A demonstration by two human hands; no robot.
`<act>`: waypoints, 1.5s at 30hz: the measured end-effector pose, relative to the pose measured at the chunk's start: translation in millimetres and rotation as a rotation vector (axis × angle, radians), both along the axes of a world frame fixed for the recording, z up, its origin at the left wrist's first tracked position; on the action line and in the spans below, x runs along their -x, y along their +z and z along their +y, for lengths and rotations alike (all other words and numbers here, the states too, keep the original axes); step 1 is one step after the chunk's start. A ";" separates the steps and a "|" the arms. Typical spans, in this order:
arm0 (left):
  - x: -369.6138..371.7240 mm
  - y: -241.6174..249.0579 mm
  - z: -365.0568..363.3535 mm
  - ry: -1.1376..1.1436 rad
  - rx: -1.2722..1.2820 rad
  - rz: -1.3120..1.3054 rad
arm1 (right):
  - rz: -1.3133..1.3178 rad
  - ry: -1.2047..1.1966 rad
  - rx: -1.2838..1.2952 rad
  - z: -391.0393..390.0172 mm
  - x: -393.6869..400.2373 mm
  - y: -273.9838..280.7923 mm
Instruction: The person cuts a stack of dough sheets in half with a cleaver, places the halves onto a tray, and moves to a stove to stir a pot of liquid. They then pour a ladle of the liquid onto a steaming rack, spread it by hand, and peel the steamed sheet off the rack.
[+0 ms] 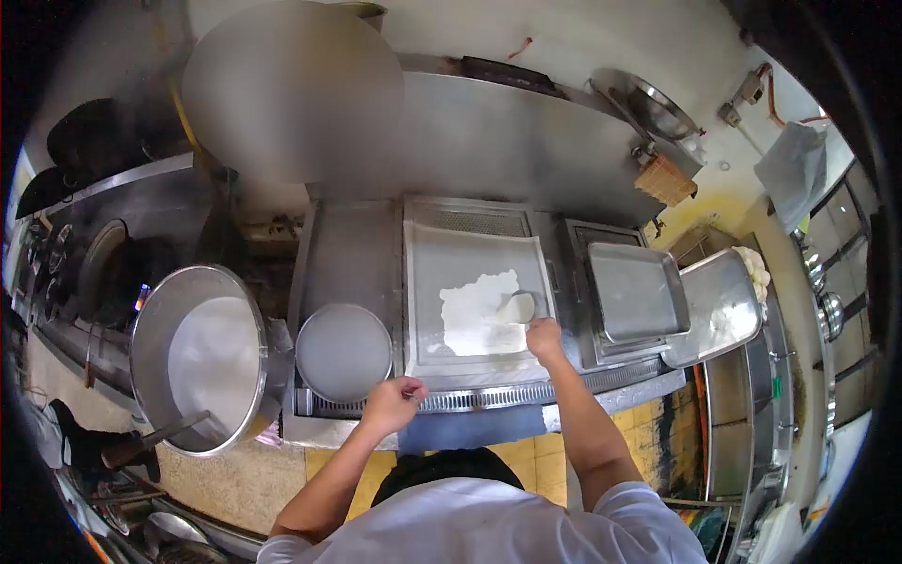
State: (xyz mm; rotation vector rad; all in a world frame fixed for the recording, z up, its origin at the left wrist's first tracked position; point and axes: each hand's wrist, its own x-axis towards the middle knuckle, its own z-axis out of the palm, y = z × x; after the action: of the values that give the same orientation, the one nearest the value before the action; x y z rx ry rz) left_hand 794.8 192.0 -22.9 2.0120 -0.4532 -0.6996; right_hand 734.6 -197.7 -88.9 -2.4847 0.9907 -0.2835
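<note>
Half the job, by the look of it: leftmost, the big pot [199, 362] holds white batter. The left hand [395, 399] rests at the tabletop [489, 399] edge, fingers curled shut. The right hand [543, 336], fingers pinching a ladle [519, 307], spreads batter [477, 315] over part of the flat tray [470, 258]; the rest lies bare.
</note>
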 end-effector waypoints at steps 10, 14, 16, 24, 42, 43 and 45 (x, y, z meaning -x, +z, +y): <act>-4.4 3.3 -23.8 0.042 -0.026 -0.011 | 0.001 0.131 0.141 -25.9 -64.5 14.2; -3.1 -8.6 -51.7 0.044 0.025 -0.081 | -0.042 0.158 0.124 -40.9 -90.2 4.0; -3.4 -10.1 -70.7 -0.001 0.003 -0.141 | -0.102 0.179 0.138 -36.0 -94.3 12.7; -9.8 -52.2 -158.2 -0.238 -0.436 -0.528 | -0.320 0.189 0.019 -18.2 -66.3 33.8; -165.0 -95.7 -281.7 -0.086 -0.591 -0.676 | -0.395 0.191 -0.339 -23.0 12.9 57.1; -163.2 -94.8 -284.6 -0.059 -0.579 -0.700 | -0.402 0.187 -0.344 -25.8 15.5 60.3; -151.7 -85.4 -290.1 -0.029 -0.608 -0.683 | -0.414 0.181 -0.354 -30.2 19.8 70.1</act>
State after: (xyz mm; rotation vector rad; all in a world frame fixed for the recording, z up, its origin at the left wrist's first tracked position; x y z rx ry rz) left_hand 946.4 -98.1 -108.3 2.8257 -0.7232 -0.1357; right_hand 714.8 -227.9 -18.8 -2.0614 0.5831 -0.4931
